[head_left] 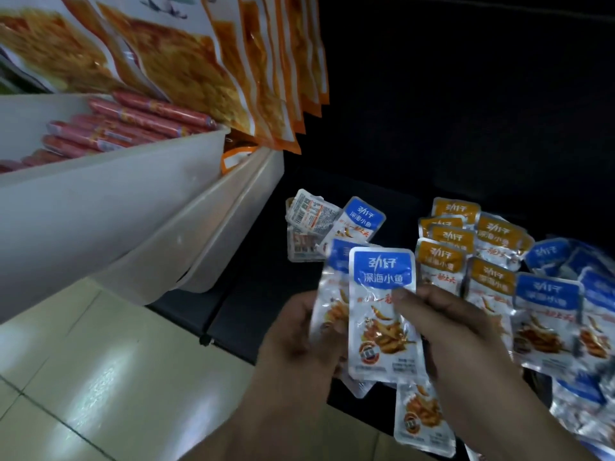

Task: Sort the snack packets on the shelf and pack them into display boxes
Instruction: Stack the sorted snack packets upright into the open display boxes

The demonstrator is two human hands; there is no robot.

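Note:
A blue-topped fish snack packet (382, 314) stands upright at the front of a small stack of like packets. My left hand (299, 341) grips the stack from the left. My right hand (456, 331) pinches the front packet, thumb across its middle. On the dark shelf (253, 287) behind lie several orange-topped packets (466, 254), more blue-topped packets (559, 301) at the right, and a few packets (319, 224) at the back left, some face down. Another packet (422, 420) lies under my right wrist.
A translucent white bin (100, 207) of red sausage sticks (133, 124) juts out at upper left, with two more bins tucked under it. Large orange snack bags (233, 61) hang above. Pale floor tiles (100, 377) lie lower left.

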